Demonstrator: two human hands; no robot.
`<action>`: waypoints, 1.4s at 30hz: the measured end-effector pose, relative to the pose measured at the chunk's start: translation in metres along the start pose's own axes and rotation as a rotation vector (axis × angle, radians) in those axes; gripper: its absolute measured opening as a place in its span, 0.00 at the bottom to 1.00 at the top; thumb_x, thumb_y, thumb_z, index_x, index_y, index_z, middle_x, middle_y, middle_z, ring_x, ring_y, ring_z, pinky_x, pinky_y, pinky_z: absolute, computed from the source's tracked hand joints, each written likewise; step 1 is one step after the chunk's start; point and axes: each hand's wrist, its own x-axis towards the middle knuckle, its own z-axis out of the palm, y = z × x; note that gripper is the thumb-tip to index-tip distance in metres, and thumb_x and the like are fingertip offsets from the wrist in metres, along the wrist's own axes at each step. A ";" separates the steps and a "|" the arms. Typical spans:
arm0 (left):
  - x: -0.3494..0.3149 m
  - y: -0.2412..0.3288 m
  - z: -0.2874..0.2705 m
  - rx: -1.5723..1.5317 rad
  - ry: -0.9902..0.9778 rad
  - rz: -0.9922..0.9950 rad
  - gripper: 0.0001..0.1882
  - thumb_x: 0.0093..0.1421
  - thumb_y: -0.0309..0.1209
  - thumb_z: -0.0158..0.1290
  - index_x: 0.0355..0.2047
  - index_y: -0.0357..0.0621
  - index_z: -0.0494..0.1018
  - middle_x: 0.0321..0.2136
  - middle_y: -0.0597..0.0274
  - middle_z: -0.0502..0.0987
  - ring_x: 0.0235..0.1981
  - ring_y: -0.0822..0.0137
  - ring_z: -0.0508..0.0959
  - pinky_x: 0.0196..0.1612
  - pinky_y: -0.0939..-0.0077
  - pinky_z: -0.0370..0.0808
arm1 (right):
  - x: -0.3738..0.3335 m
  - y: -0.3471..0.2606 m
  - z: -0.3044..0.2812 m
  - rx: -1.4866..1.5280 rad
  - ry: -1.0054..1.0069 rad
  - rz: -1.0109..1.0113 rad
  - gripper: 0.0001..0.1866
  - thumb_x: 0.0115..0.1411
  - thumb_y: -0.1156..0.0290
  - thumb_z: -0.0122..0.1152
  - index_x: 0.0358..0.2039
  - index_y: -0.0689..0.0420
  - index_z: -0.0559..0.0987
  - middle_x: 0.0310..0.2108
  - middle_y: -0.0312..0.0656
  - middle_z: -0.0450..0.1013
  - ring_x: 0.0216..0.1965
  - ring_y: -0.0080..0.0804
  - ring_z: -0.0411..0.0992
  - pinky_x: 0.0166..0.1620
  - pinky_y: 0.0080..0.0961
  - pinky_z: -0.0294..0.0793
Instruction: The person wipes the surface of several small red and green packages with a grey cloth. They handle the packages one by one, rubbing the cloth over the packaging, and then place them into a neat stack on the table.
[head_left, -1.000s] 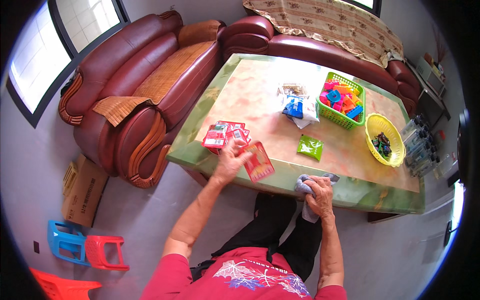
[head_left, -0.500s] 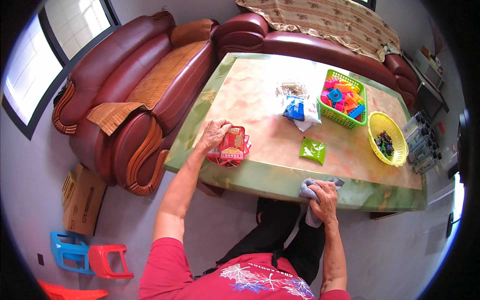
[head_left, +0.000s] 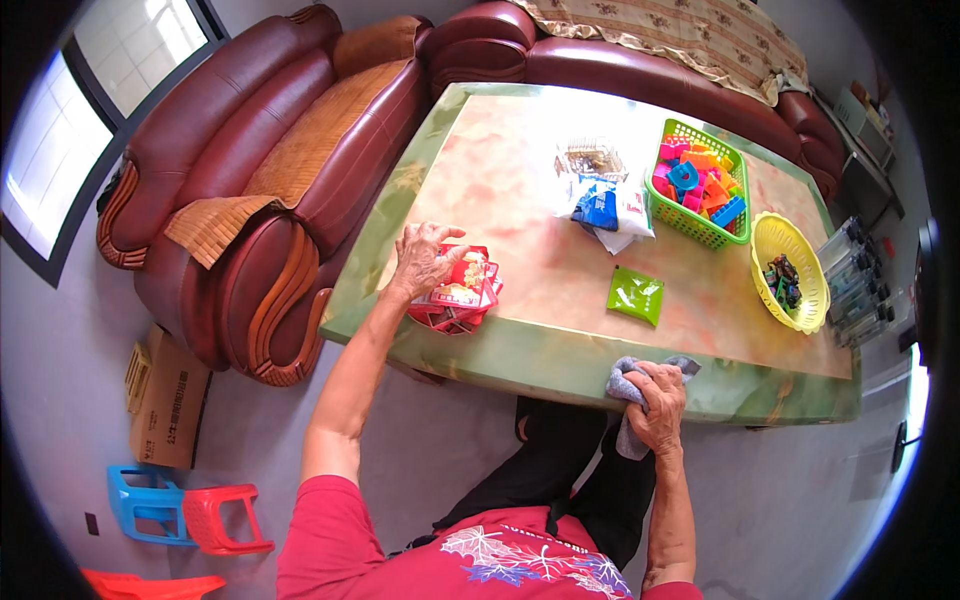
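Red packets (head_left: 467,287) overlap, likely for compact pile; left hand (head_left: 425,260) loosely spread over them; right hand (head_left: 656,405) clutches bunched grey cloth (head_left: 621,381).

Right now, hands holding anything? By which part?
Right hand: gray cloth, gripped by its bunched middle, ends sticking out. Left hand: at the stacked red packets; whether it grips one cannot be told.

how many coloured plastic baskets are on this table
2: the green basket, which holds bright blocks, and the yellow basket, to the right of the green one and farther out than the right hand.
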 end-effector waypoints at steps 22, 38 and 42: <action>-0.015 0.198 0.120 -0.013 0.027 0.590 0.21 0.52 0.32 0.58 0.46 0.41 0.72 0.48 0.55 0.73 0.55 0.55 0.70 0.57 0.59 0.66 | -0.005 0.005 0.000 0.015 0.072 0.004 0.21 0.39 0.70 0.64 0.39 0.46 0.81 0.44 0.35 0.76 0.45 0.42 0.71 0.49 0.37 0.70; -0.134 0.181 0.092 -0.287 0.010 0.507 0.19 0.57 0.23 0.56 0.49 0.38 0.70 0.52 0.49 0.71 0.55 0.49 0.71 0.58 0.58 0.68 | 0.017 -0.027 0.009 0.062 0.387 0.060 0.23 0.45 0.77 0.60 0.46 0.59 0.77 0.45 0.45 0.73 0.47 0.47 0.69 0.54 0.42 0.65; -0.143 0.181 0.097 -0.182 0.081 0.511 0.17 0.54 0.23 0.55 0.45 0.34 0.73 0.49 0.49 0.73 0.55 0.50 0.71 0.60 0.57 0.65 | 0.026 -0.033 0.044 -0.088 0.149 0.020 0.19 0.49 0.69 0.62 0.44 0.53 0.79 0.48 0.38 0.74 0.49 0.42 0.68 0.51 0.44 0.66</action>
